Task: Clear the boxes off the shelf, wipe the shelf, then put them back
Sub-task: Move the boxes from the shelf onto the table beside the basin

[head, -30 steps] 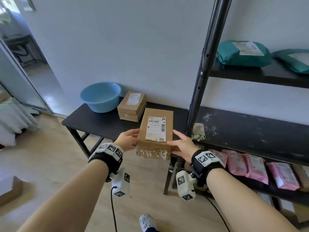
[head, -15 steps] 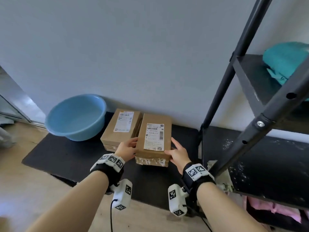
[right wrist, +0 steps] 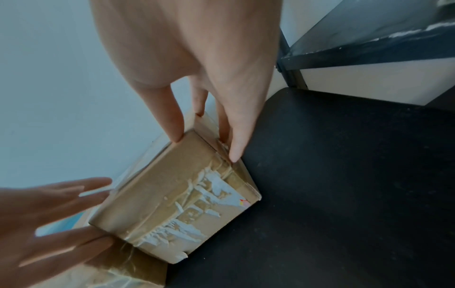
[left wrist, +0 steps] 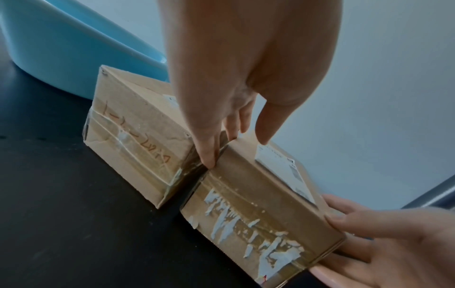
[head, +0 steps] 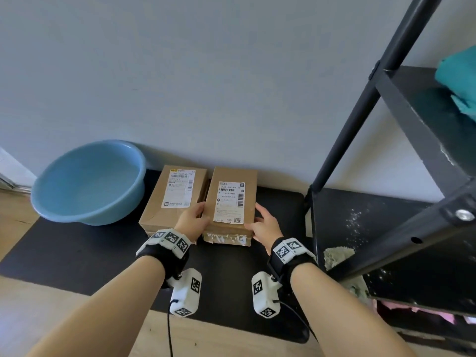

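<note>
Down on the black surface (head: 77,256), the right-hand box (head: 230,204) lies flat with its printed label up, held between both hands. Left hand (head: 192,220) grips the box's left edge, thumb on top and fingers (left wrist: 209,144) reaching straight down into the narrow gap beside it. Right hand (head: 264,226) clasps the opposite long side, thumb on the top corner, fingers (right wrist: 236,136) running down the side wall. Torn white paper scraps and clear tape cover the box's near end. Just left of this box, almost touching it, sits the second box (head: 172,199), also label up, with reddish handwriting on its taped near end in the left wrist view. Left of that again stands a blue basin (head: 87,181), close to the second box; whether they touch is hard to tell. Right of the held box, past a bare strip of surface, rises the black shelf (head: 373,228), its middle board speckled with white dust. A pale crumpled rag (head: 337,256) lies at that board's near left corner. Above it, on a higher board, something teal (head: 461,83) shows at the frame edge.
</note>
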Motion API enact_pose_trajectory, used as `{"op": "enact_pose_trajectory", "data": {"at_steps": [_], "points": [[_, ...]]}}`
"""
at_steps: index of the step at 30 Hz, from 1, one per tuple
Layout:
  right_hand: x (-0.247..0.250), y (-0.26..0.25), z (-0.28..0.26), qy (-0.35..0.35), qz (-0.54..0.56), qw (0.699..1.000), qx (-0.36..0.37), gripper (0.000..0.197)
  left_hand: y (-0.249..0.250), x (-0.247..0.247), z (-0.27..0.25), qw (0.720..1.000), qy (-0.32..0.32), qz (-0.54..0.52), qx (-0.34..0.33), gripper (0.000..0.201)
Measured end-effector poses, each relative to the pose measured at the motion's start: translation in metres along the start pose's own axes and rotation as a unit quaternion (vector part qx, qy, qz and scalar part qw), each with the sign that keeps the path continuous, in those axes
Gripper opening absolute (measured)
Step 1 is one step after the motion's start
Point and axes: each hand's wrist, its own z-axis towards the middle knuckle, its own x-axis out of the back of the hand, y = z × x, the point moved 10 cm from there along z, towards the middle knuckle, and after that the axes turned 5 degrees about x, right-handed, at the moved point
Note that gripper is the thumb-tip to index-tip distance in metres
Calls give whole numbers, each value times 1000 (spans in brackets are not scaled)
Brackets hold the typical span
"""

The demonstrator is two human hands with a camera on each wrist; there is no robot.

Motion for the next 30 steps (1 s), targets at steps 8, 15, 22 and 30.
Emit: {"op": "enact_pose_trajectory", "data": {"at_steps": [8,15,22,30], "points": [[4,-14,-65,-35,-198,978,47,61,8,-9,-65,980,7,187,-65,45],[44,-17,-181,-19,-371,921,116,46,24,-58,-183,897,27,419,-138,34],[118,-6,-320,49,-534,829,159,39,28,-132,-315,822,76,514,-233,31],[242,7,-432,162,-585,783,138,36,69,-249,-421,773,48,527,-349,30]]}}
